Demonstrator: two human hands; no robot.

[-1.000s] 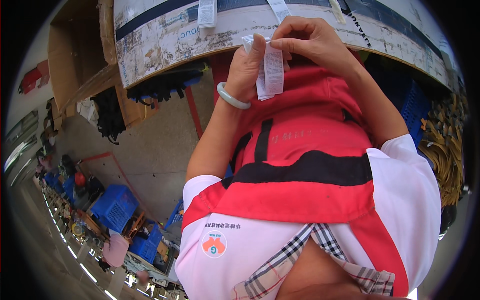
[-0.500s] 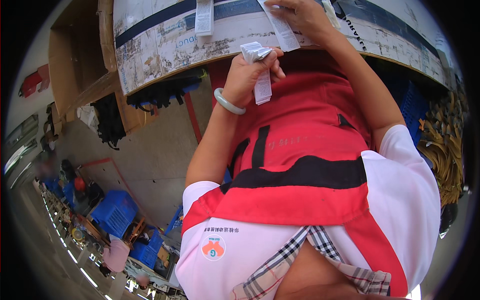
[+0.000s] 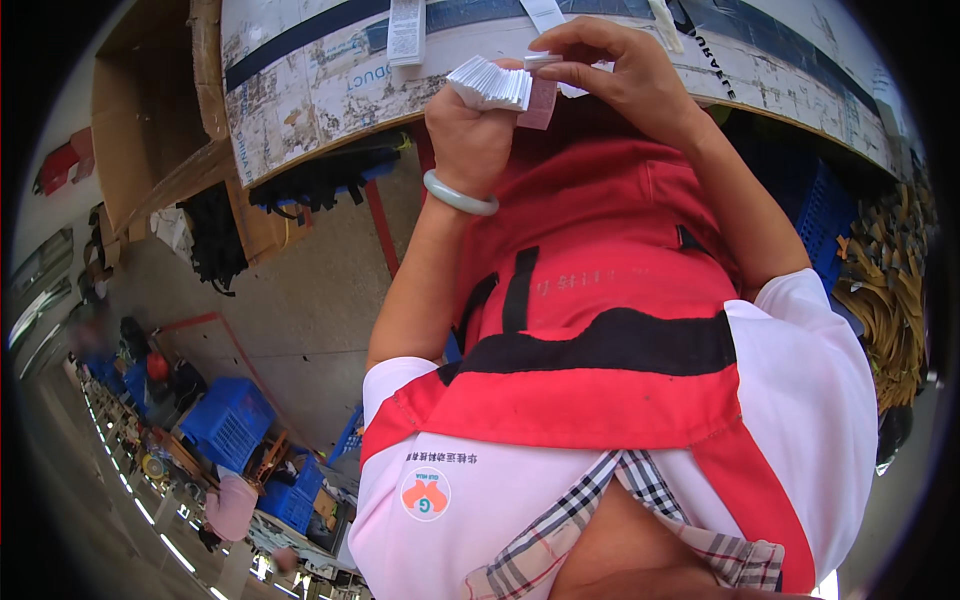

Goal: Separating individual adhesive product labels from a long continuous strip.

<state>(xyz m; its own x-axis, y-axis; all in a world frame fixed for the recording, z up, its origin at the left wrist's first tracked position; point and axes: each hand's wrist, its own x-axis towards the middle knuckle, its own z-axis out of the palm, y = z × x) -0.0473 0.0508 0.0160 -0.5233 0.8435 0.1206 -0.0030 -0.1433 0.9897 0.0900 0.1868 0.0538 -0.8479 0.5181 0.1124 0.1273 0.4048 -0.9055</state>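
Observation:
My left hand (image 3: 466, 145) is closed around a thick stack of white printed labels (image 3: 490, 85), their folded ends fanned out above the fist. A pale jade-like bangle (image 3: 458, 196) circles that wrist. Right beside the stack, my right hand (image 3: 635, 72) pinches a small white label end (image 3: 543, 61) between thumb and index finger. Below the pinch hangs a label strip (image 3: 539, 108); whether it belongs to the stack or the pinched piece, I cannot tell. Beyond the hands, one printed label strip (image 3: 406, 35) and another white strip (image 3: 543, 14) lie on the worn, cardboard-covered tabletop (image 3: 300, 125).
An open cardboard box (image 3: 160, 110) stands left of the table. Black straps (image 3: 330, 180) hang under the table edge. Blue crates (image 3: 228, 425) and a person in pink (image 3: 232, 507) are at the lower left. Brown strips (image 3: 880, 310) are heaped at the right.
My left hand has turned and risen, so the fanned label ends now face up. My right hand has come down and closer to the stack, with a label end now pinched.

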